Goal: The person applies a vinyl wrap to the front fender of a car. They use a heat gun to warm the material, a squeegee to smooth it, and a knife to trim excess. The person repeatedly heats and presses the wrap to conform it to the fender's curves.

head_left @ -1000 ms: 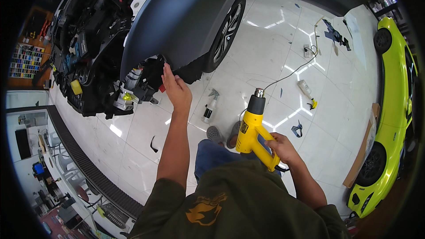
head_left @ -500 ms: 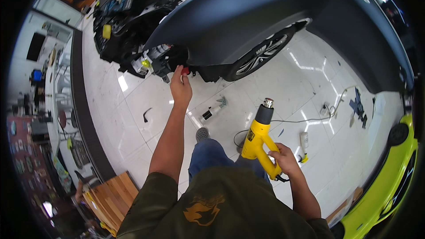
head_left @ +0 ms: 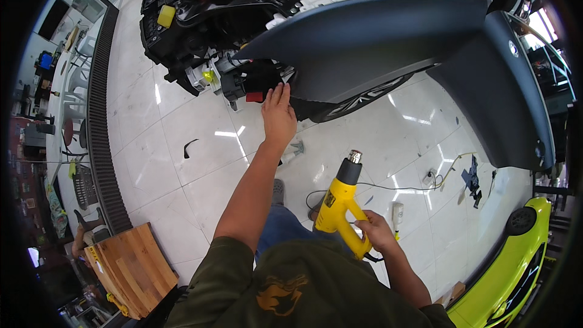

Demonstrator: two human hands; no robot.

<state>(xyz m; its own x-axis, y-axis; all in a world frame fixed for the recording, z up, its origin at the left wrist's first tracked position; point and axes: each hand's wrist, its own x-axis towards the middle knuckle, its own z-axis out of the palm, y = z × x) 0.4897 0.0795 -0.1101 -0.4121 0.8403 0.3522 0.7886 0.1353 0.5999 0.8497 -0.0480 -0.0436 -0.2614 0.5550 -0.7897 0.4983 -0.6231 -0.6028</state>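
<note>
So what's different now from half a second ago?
The person's bare left hand has moved right, from the left side of the small red rectangular piece to its right, by the dark blue-grey car fender. The view has turned, too. Nothing was grabbed or let go: the bare right hand still grips the yellow-and-black heat gun.

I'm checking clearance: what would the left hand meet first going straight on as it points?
Most likely the dark fender, just ahead of the left hand; depth is unclear, so they may be touching.
</note>
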